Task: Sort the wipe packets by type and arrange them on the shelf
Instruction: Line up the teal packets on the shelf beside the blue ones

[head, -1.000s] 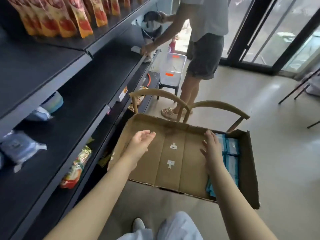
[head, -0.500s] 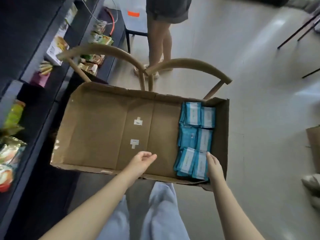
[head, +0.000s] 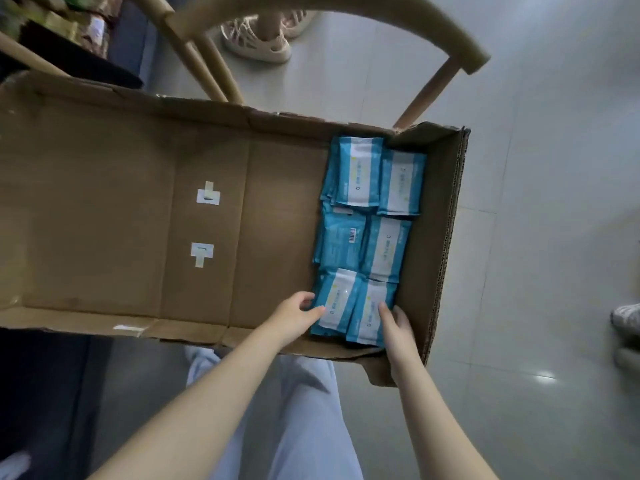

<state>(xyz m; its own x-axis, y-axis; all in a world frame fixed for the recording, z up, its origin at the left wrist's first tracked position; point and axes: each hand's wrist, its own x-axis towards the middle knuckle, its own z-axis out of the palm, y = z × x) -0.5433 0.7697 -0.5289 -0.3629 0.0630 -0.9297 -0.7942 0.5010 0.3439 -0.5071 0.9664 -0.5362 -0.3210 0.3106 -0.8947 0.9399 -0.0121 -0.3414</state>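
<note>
In the right end of the box (head: 104,202), the left hand (head: 294,318) curls its fingers on the edge of the blue wipe packets (head: 360,174), the right hand (head: 398,323) lies flat on them, so I think these are not sorted yet.

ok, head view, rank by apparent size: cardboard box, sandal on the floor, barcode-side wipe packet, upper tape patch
1. cardboard box
2-3. sandal and barcode-side wipe packet: these look about alike, and the sandal lies farther from the camera, so they are left unranked
4. upper tape patch
</note>
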